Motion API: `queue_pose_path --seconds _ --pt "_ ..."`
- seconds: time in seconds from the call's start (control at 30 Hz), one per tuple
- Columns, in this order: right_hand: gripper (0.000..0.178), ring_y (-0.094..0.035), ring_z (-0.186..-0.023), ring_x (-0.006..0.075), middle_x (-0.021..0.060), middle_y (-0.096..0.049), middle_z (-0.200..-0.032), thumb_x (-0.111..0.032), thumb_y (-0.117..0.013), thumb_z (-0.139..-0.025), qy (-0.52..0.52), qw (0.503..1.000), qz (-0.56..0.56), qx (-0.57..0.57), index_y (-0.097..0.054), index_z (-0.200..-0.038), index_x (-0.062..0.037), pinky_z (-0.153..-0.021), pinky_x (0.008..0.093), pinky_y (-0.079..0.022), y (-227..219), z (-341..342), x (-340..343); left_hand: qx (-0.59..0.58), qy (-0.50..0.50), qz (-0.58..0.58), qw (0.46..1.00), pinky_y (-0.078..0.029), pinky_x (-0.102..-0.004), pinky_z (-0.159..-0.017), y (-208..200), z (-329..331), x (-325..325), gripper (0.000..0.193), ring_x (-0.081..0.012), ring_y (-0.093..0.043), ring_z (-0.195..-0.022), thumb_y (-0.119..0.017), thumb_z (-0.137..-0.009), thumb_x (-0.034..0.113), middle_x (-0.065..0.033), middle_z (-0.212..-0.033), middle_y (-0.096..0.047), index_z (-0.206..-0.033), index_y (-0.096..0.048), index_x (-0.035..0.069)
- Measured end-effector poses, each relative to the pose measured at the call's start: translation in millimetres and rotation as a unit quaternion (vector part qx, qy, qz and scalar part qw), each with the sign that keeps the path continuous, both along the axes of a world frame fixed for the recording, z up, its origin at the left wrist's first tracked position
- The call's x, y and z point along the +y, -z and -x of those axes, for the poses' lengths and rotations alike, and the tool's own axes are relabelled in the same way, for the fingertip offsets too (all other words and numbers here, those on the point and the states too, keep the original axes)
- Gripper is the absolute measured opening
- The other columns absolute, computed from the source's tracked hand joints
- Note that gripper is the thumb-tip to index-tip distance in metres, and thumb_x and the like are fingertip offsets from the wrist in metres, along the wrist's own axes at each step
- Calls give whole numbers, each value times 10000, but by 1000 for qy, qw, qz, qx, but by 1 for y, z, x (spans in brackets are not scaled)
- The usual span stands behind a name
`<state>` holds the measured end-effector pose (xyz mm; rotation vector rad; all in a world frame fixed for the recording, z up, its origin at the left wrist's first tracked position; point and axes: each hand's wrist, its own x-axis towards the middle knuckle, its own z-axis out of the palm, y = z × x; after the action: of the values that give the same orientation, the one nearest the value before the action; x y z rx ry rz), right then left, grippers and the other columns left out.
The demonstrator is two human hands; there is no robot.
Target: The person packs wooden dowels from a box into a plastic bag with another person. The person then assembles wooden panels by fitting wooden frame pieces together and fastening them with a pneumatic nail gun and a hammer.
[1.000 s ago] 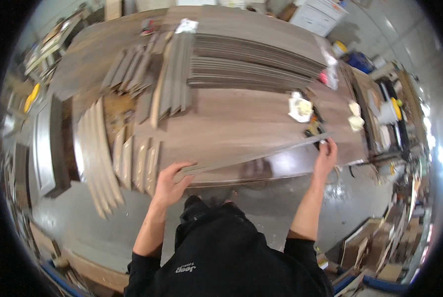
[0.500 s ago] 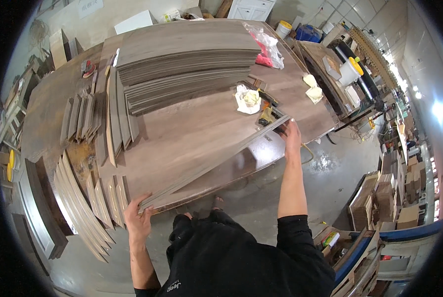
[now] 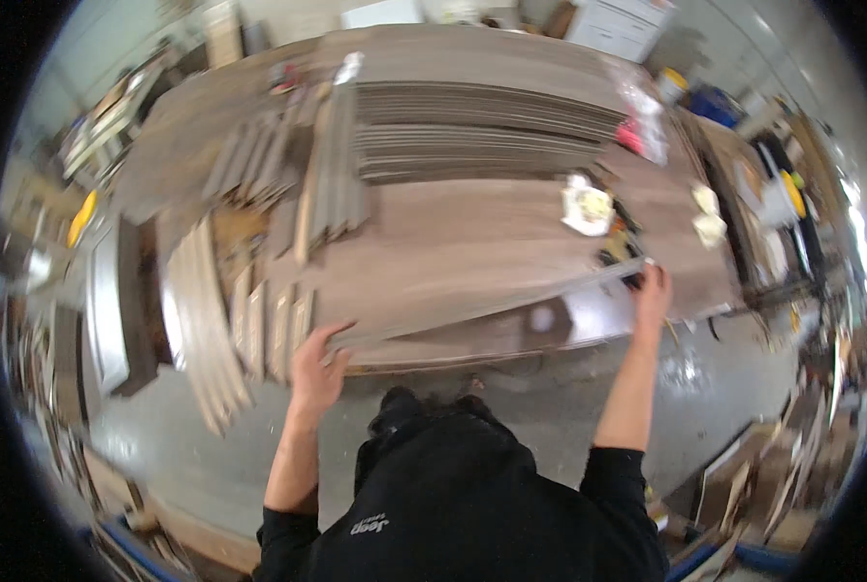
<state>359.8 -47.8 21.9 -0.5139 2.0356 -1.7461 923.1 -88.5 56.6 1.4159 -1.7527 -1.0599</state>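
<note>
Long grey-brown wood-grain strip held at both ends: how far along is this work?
Done: short grey strips lie sorted in rows on the wood-grain worktable. In hand: left hand and right hand hold the long grey-brown strip at its ends. Left: a tall stack of grey strips waits behind.

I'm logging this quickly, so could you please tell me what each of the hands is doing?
Left hand: closed on the near end of the long thin wood strip.
Right hand: gripping the strip's far end.

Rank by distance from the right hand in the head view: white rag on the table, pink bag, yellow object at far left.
From the right hand:
1. White rag, just up-left on the table.
2. Pink bag, farther up, by the stacked planks.
3. Yellow object, far left, off the table.
</note>
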Motion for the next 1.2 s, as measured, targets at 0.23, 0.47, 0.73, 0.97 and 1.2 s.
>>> queue_pose_path --seconds 0.23,0.47,0.73,0.97,1.2 --pt "515 -565 -1146 246 101 -581 -1252 -391 -638 -951 -8 999 12 -41 -510 -1345 -86 -922 416 -457 -12 1 8 181 -79 -27 980 -456 -381 -1047 24 11 -4 436 -215 -577 -1270 -657 -903 30 -79 -1335 -644 -1333 -592 61" --pt "571 -547 -1220 247 95 -555 -1311 -408 -608 -964 -15 999 -25 -38 -447 -1405 -83 -1005 461 -413 -25 -14 -6 185 -37 70 980 -503 -332 -982 35 2 -10 368 -190 -595 -1209 -606 -981 20 -145 -1309 -630 -1339 -562 -52" --pt "523 -562 -1167 212 64 -580 -1236 -422 -590 -972 -17 998 -57 -12 -472 -1382 -120 -947 449 -417 -28 -6 -14 172 -78 58 980 -510 -356 -994 25 8 -18 333 -275 -669 -1116 -646 -927 48 -175 -1195 -682 -1254 -621 -13" --pt "588 -528 -1260 237 76 -557 -1339 -507 -594 -959 -21 996 -86 -3 -477 -1393 -128 -924 436 -415 -30 -6 -31 194 -75 50 977 -476 -344 -1022 22 13 -33 368 -171 -605 -1155 -603 -990 116 -114 -1231 -654 -1336 -579 -7" --pt "698 -480 -1342 295 90 -479 -1489 -582 -580 -942 -105 991 -82 -18 -428 -1479 -162 -1041 468 -346 27 45 -36 269 -105 -48 956 -457 -330 -1012 59 31 -49 374 -286 -629 -1181 -565 -1012 192 -185 -1225 -670 -1332 -579 0"
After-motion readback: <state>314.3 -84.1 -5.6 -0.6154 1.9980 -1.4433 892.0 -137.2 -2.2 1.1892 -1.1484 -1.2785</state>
